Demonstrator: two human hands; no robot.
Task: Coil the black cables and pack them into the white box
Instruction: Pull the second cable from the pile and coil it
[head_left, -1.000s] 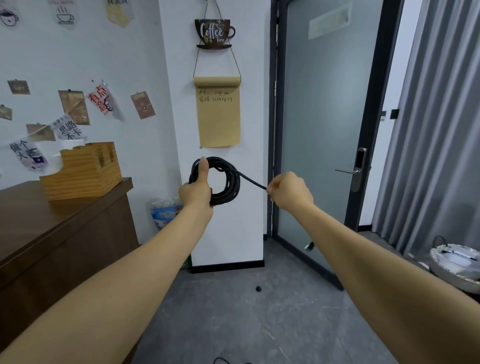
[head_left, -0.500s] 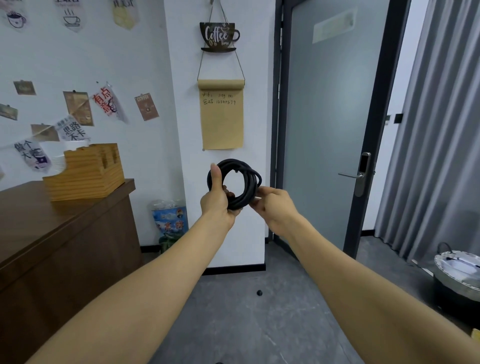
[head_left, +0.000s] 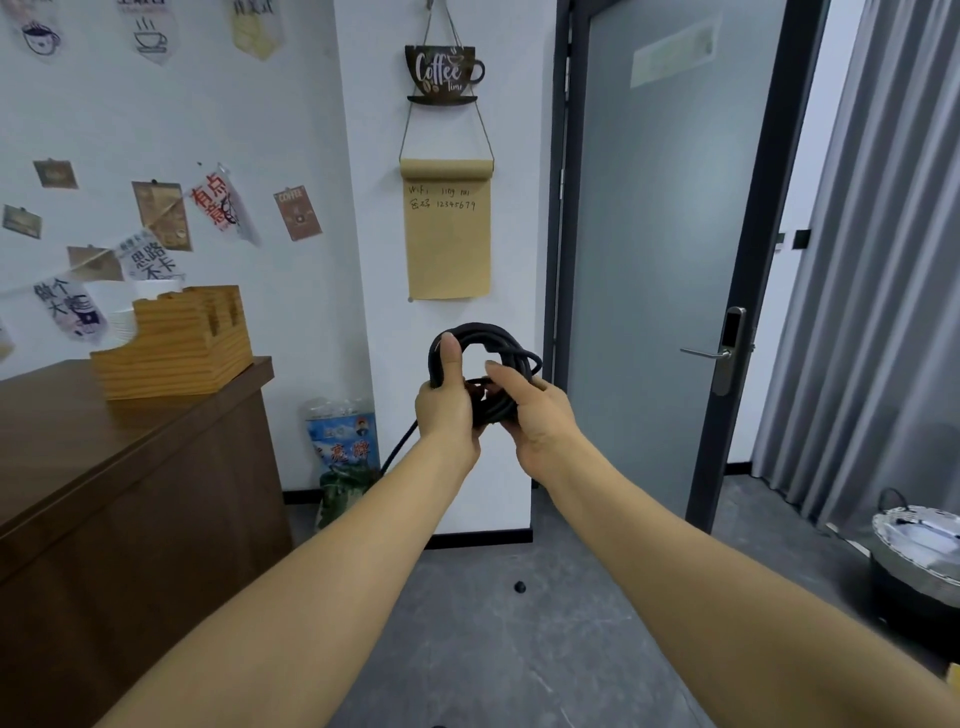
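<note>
Left hand (head_left: 445, 410) grips the black cable coil (head_left: 480, 364) with its thumb up along the loops; the right hand (head_left: 530, 410) pinches the coil's lower right side. Coiling looks nearly finished: a loose tail below the left hand likely needs tucking. No white box is in view.

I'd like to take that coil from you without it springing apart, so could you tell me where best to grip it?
Grip the black cable coil at its free top arc, coming from above, with fingers curled through the open middle round all the loops. The left hand and right hand already hold its lower part.
</note>
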